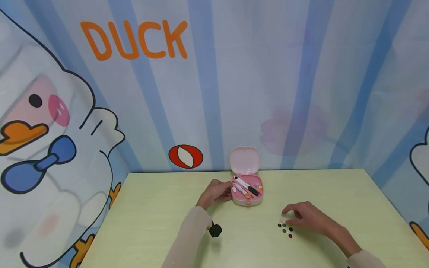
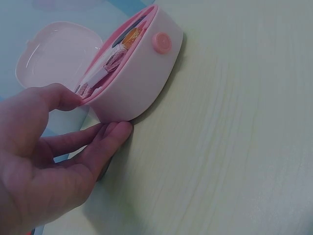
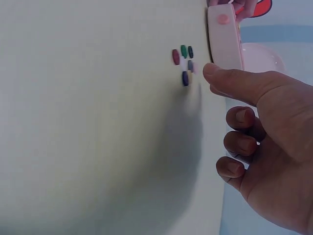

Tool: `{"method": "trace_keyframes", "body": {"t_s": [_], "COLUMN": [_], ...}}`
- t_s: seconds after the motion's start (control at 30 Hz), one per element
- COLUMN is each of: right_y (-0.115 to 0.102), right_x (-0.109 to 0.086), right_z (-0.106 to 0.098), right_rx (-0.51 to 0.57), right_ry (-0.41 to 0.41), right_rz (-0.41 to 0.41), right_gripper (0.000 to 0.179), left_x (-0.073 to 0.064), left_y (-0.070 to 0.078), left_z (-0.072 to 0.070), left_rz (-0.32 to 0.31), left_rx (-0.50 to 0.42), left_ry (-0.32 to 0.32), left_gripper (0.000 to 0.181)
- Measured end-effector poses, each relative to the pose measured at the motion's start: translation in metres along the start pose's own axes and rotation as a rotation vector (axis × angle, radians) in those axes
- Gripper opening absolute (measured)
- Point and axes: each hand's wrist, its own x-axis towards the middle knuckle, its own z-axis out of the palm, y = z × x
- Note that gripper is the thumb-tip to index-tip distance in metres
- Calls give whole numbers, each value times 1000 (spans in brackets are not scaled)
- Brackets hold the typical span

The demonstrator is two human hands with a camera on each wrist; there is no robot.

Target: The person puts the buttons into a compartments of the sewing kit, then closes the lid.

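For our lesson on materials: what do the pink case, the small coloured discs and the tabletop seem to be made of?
Pink case: likely hard plastic, smooth and satiny; its rounded walls look moulded.
Small coloured discs: perhaps plastic, going by their solid colours; finish too small to judge.
Tabletop: wood or wood-look laminate, smooth; faint grain lines fit both.

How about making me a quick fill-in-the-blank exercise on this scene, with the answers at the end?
1. The person's left hand touches a rounded pink and white plastic case whose pale pink lid is not shut but ____.
2. Small, flat, multicoloured discs lie not inside the case but ____ it, near the person's right hand.
3. Big orange letters on the blue striped backdrop spell the word ____.
Answers: open; outside; DUCK.
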Motion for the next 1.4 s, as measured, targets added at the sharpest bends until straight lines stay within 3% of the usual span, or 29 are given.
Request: {"method": "trace_keyframes", "body": {"t_s": [0.4,0.67,0.93,1.4], "right_y": [14,14,11,12], "right_x": [-24,-28,-31,-33], "right_z": [15,20,19,17], "right_rx": [65,69,65,56], "right_ry": [62,128,73,55], "right_rz": [-21,-110,-61,-62], "right_gripper": [20,9,8,11], "left_x": [-1,1,1,1], "left_y": [0,-1,-1,-1], "left_z": [0,-1,-1,-1], "left_rz": [4,5,2,12], "left_rx": [13,4,8,-1], "left_ry": [-7,-9,-5,-13], "left_gripper": [30,30,31,30]}}
